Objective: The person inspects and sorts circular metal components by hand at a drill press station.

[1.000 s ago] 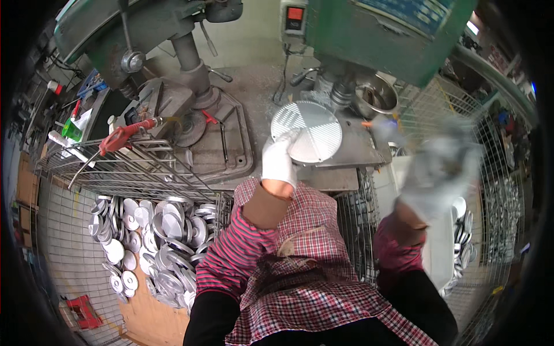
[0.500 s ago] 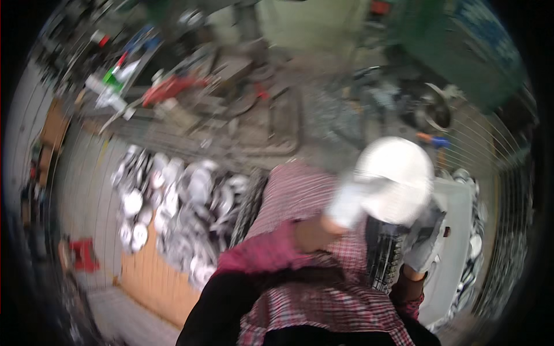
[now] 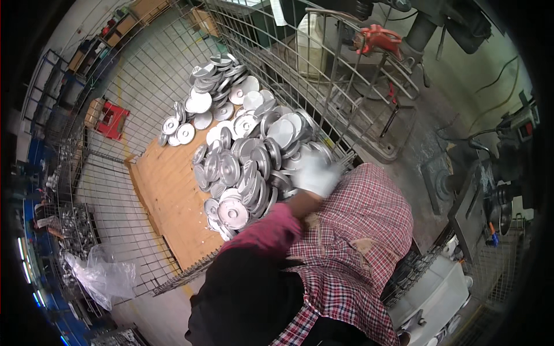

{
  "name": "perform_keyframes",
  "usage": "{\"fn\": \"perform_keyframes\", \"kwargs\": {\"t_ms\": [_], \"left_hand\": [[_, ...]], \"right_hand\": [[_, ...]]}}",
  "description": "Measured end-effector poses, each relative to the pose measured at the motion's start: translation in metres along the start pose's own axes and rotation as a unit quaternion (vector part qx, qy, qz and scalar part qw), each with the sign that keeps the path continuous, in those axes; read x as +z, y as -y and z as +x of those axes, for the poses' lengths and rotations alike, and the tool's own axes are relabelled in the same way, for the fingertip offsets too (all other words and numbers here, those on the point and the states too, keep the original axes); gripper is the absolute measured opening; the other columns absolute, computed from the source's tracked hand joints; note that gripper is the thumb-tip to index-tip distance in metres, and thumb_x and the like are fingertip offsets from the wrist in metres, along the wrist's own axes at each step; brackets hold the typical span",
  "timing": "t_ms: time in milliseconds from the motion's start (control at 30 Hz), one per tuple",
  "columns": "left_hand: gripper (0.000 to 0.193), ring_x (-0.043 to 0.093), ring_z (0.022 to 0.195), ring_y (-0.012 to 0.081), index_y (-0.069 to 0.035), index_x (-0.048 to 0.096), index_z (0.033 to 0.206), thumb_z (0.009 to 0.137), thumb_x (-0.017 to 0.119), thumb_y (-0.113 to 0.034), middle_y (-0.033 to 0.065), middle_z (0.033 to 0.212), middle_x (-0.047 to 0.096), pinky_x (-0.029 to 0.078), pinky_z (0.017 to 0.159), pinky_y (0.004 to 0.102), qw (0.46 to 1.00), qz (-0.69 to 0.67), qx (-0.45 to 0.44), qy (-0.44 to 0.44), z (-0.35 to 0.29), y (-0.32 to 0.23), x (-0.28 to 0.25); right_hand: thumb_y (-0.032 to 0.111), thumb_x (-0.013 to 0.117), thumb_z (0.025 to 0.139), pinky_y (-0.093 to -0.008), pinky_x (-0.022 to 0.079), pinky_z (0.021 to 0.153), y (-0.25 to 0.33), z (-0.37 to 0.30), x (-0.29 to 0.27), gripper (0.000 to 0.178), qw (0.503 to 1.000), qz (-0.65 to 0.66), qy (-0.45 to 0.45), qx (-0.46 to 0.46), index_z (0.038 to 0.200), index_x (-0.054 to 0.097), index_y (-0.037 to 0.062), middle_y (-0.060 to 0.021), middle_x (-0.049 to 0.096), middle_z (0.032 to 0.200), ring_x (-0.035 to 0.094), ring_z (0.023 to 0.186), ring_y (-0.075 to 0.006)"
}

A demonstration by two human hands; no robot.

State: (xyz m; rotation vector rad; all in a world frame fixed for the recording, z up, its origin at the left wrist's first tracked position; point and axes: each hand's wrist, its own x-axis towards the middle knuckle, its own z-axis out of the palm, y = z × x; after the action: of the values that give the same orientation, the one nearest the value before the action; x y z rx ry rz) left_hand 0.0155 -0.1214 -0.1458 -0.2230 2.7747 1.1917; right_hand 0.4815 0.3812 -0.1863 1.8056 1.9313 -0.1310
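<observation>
left hand (image 3: 316, 174) right at the metal discs' (image 3: 229, 168) edge, blurred, grip i can't tell, close to the wire cage's (image 3: 183, 277) corner; bare board (image 3: 164, 187) opens leftward of the pile.

Near the middle of the frame, your left hand (image 3: 316, 175) wears 1 white glove (image 3: 321, 180), its details blurred. Below it you have a brown cuff (image 3: 304, 205), then a pinkish-red sleeve (image 3: 266, 232) with darker markings too smeared to make out. Toward the lower centre, plain black cloth (image 3: 245, 288) covers your upper arm. Your checked apron (image 3: 378, 210), right of centre, mixes red, white and dark lines, paler over the lap and bolder near the lower edge. It bears 2 tan patches (image 3: 362, 246), and a checked strap (image 3: 296, 326) runs toward the bottom edge.
</observation>
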Motion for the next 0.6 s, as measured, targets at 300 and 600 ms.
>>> {"fn": "perform_keyframes", "kwargs": {"t_ms": [300, 600], "left_hand": [[0.05, 0.059, 0.097, 0.0282, -0.006, 0.063, 0.102, 0.067, 0.064, -0.041, 0.0103, 0.104, 0.062, 0.042, 0.087, 0.046, 0.949, 0.242, -0.027, -0.199, 0.032, 0.144, 0.002], [0.056, 0.046, 0.121, 0.0273, -0.001, 0.047, 0.126, 0.075, 0.06, -0.019, 0.0116, 0.129, 0.049, 0.035, 0.104, 0.0461, 0.575, -0.738, -0.004, 0.352, -0.047, -0.071, -0.003]], "right_hand": [[0.006, 0.049, 0.083, -0.0317, 0.045, 0.078, 0.165, -0.106, -0.1, 0.032, 0.801, 0.272, -0.227, -0.483, 0.114, 0.054, -0.0024, -0.0174, 0.061, 0.099, 0.059, 0.089, -0.0246], [0.024, 0.063, 0.088, -0.0271, 0.045, 0.082, 0.339, -0.329, -0.118, 0.044, 0.621, 0.563, 0.24, -0.49, 0.121, 0.048, -0.0021, -0.0085, 0.059, 0.1, 0.054, 0.092, -0.0131]]}}
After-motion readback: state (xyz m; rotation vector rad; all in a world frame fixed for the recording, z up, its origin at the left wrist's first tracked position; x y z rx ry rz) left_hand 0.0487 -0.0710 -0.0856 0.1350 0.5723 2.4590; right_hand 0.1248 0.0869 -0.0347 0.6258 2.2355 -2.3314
